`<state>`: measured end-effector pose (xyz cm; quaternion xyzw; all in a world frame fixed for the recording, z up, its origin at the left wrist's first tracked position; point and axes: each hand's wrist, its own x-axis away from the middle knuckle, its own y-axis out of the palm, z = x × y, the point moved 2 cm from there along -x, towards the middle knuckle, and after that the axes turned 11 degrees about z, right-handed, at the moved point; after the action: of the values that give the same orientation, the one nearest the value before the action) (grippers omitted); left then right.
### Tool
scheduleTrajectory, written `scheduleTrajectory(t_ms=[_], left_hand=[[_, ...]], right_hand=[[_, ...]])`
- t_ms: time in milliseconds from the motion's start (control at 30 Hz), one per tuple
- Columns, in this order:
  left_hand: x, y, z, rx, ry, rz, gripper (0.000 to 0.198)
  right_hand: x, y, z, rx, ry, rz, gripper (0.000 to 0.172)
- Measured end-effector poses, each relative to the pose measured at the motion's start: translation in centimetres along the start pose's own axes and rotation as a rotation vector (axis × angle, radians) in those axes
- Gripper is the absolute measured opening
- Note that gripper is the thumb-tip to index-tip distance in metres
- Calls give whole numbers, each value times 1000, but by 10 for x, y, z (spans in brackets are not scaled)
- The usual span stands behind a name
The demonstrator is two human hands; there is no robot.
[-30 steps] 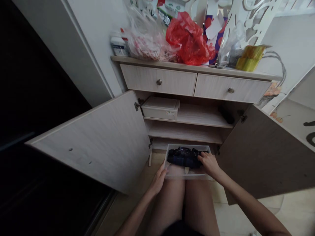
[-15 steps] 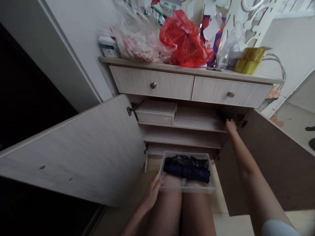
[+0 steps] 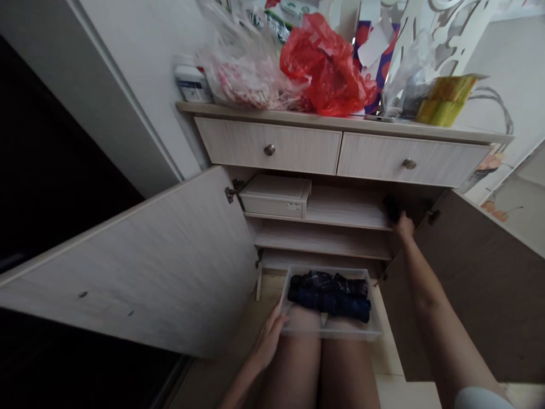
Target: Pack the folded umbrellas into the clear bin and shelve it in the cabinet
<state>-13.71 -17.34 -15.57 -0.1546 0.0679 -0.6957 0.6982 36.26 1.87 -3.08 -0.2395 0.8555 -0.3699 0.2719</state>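
My left hand (image 3: 269, 336) grips the left side of a clear plastic bin (image 3: 373, 309) that rests on my thighs. Inside lie a dark plaid rolled bundle (image 3: 319, 279) and a navy one (image 3: 330, 302), which look like folded umbrellas. At the right end of the cabinet's upper shelf, my right hand (image 3: 404, 226) is closed around a black object (image 3: 390, 208); shadow hides its exact kind. On that shelf's left end stands a white drawer-style storage box (image 3: 275, 196).
The left cabinet door (image 3: 140, 267) and right cabinet door (image 3: 472, 295) both stand wide open beside me. A red plastic bag (image 3: 326, 68), a clear bag (image 3: 244, 74), a white bottle (image 3: 191, 84) and a yellow pack (image 3: 447, 101) crowd the top.
The whole view has shifted slightly, so things appear a little further right. My right hand stays at the shelf's right end with the black object, and my left hand keeps the bin.
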Motion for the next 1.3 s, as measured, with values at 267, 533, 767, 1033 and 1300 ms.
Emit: scheduleTrajectory(t_ms=[267,533,767,1033,1300], left_hand=[[6,4,15,30,12,14,78],[7,7,11,36,21,-1,82],[11,12,12,37,116,27,97],[14,10,19,-9,106,62,76],[11,11,17,-14,75,77,77]], right_hand=[[77,-34,23,-998,334,-238,37],[206,-96,49,-812,27,-716,48],[257,-96,39,-578,-469,-982,32],[266,-67,27,-241,-903,-925,23],[256,-37,79,-545,-340,-452,71]])
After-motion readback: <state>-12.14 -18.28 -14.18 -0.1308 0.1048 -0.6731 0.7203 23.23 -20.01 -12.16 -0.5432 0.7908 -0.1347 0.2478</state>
